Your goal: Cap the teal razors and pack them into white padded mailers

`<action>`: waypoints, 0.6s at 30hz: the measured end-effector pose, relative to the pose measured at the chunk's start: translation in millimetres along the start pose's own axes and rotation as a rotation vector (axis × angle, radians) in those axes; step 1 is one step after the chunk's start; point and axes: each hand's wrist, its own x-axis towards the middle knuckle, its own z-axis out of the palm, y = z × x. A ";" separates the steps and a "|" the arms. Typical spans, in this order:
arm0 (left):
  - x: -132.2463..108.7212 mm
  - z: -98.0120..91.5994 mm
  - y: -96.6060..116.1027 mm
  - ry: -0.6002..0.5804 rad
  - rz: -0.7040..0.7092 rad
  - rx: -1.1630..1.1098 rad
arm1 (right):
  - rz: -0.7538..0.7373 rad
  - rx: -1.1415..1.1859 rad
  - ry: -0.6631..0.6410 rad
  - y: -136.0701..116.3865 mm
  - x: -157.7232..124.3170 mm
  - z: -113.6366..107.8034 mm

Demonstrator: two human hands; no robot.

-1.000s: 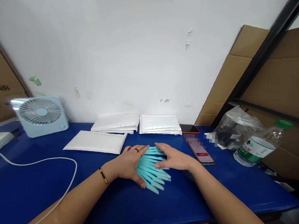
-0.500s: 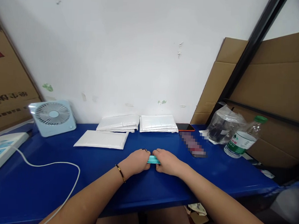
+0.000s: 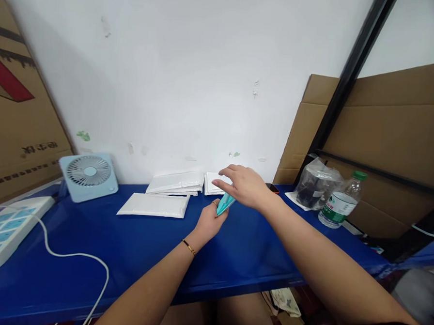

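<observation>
My left hand (image 3: 211,219) is closed around a small folded turquoise piece (image 3: 225,204) of thin, creased material, gripping its lower end; I cannot make out what kind of thing it is. Just above and to the right is my right hand (image 3: 243,185), its fingers stretched out and apart. The upper part of the turquoise piece lies close to that palm; whether they touch is unclear. Behind the right hand, a pile of white packets (image 3: 210,186) is partly covered. Another white pile (image 3: 175,182) and a single white packet (image 3: 152,204) lie to the left.
On the blue table (image 3: 153,266) stand a light blue fan (image 3: 90,175) and a white power strip (image 3: 13,229) with a white cable (image 3: 72,255). At right are a bagged dark cup (image 3: 312,187), a green-capped bottle (image 3: 340,203) and a mostly hidden phone (image 3: 274,188). Cardboard leans on both sides.
Both hands have risen toward the wall. My right hand has let go of the turquoise piece and spread its fingers. The piece now tilts upward in my left hand. The view has shifted slightly.
</observation>
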 end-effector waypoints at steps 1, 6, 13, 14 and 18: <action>0.2 2.2 -0.7 0.016 -0.011 -0.048 | 0.013 0.044 -0.021 -4.4 3.3 4.0; -2.8 7.5 -13.7 -0.094 -0.107 -0.118 | -0.031 0.166 -0.234 -17.4 10.9 45.4; -3.7 -16.9 -14.1 -0.331 0.114 0.553 | 0.023 0.568 -0.649 27.6 5.2 64.7; -4.0 -19.5 -11.4 -0.364 0.157 0.634 | 0.064 0.744 -0.808 31.5 4.1 72.8; -7.6 -21.7 -4.5 -0.378 0.278 0.804 | 0.186 1.274 -1.318 32.7 -4.1 121.9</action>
